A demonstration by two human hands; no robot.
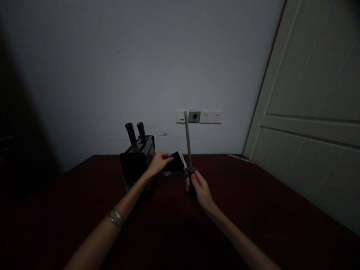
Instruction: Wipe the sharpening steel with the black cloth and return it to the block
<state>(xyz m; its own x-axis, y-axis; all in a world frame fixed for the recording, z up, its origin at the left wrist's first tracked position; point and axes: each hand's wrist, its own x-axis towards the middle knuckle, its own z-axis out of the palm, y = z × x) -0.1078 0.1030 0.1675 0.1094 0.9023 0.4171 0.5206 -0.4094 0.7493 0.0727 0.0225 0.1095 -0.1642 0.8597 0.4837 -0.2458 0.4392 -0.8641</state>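
My right hand [200, 187] is closed around the dark handle of a sharpening steel [188, 138], whose grey rod points up, leaning slightly left. My left hand [161, 162] pinches the upper edge of a dark cloth [176, 162] with a whitish edge on its right side. The cloth hangs just left of the steel's guard; whether the two touch I cannot tell. Behind and left of my left hand stands a black and grey knife block [133, 165], with two dark handles [136, 133] sticking up from its top.
The dark reddish table [225, 210] reaches back to a pale wall [126, 67]. Wall sockets [210, 117] and a switch are set low on that wall, behind the steel. A light panelled door [315, 131] borders the table on the right. A thin flat strip [240, 158] lies at the back right.
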